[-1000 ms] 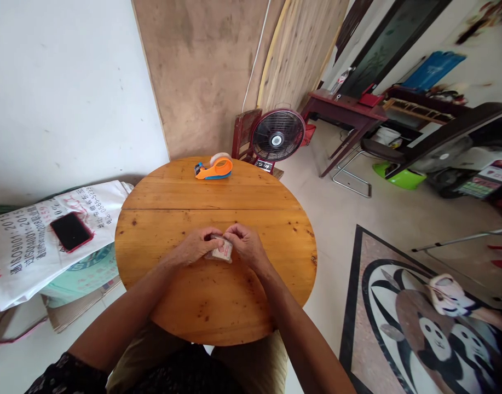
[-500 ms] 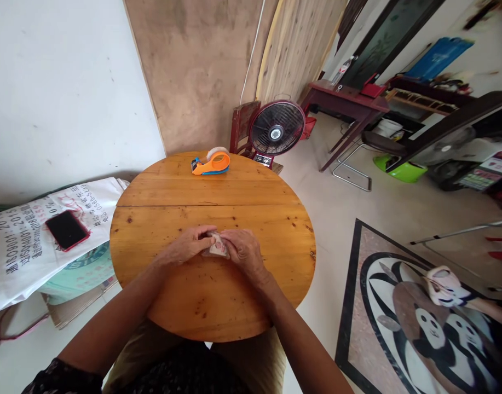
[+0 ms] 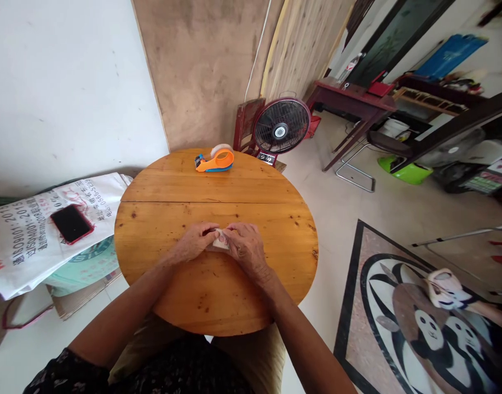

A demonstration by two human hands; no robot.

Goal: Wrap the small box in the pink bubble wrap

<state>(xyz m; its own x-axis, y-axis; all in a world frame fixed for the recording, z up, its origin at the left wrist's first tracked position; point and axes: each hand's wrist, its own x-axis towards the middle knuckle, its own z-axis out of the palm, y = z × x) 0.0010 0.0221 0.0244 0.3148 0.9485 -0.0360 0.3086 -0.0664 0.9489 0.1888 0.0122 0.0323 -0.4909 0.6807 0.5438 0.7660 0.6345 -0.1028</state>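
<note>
Over the middle of the round wooden table point(image 3: 215, 306), a small flat white packet with a reddish print point(image 3: 221, 241) is gripped from both sides. My left hand point(image 3: 198, 239) pinches its left side between thumb and fingers. On the opposite side, my right hand point(image 3: 246, 243) is closed over the right part, its fingers hiding much of the packet. What exactly the packet is cannot be made out. Toward the table's far edge stands an orange and blue tape dispenser point(image 3: 221, 158) with a roll of clear tape, touched by neither hand.
Left of the table, a phone point(image 3: 72, 223) lies on a white printed sack point(image 3: 33, 219). A fan point(image 3: 281, 128) stands beyond the far edge by a wooden chair point(image 3: 247, 123). Another person's foot point(image 3: 445, 287) rests on the panda-patterned floor at right.
Both hands have shifted slightly on the packet, and my fingers now cover more of it. The whole view has moved a little; the tape dispenser stays in place on the table.
</note>
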